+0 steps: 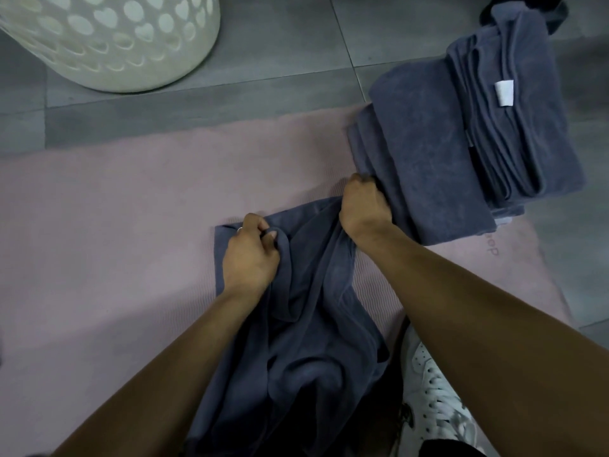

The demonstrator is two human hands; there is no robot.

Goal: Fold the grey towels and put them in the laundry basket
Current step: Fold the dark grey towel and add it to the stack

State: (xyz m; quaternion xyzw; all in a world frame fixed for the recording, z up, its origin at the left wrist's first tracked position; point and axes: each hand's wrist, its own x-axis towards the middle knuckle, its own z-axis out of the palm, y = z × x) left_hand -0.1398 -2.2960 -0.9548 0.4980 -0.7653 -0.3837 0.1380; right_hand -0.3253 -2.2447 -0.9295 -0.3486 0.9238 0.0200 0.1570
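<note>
**A:** What sits at the far left?

**B:** A white laundry basket (108,41) stands at the top left on the grey tiled floor (280,44). Its wall is pierced with heart-shaped holes. It stands just beyond the far edge of a pink mat (99,225), which covers most of the floor in the lower view.

**A:** And moving toward the middle?

**B:** A loose grey towel (296,341) lies rumpled on the mat, running from the centre down toward the person. The left hand (250,255) has its fingers curled tight around a bunched fold near the towel's far left corner. A ring shows on one finger.

**A:** Where is the other hand?

**B:** Just to the right and slightly farther away, the right hand (362,209) is closed in a fist, gripping the same towel's far edge. Its knuckles touch the near side of a stack of towels (461,153).

**A:** Tell me about that stack.

**B:** It is a pile of folded grey towels at the right, resting partly on the mat's corner and partly on the tiles. A small white tag (504,93) shows on top. At the bottom right, a white laced shoe (435,400) rests on the mat's edge.
</note>
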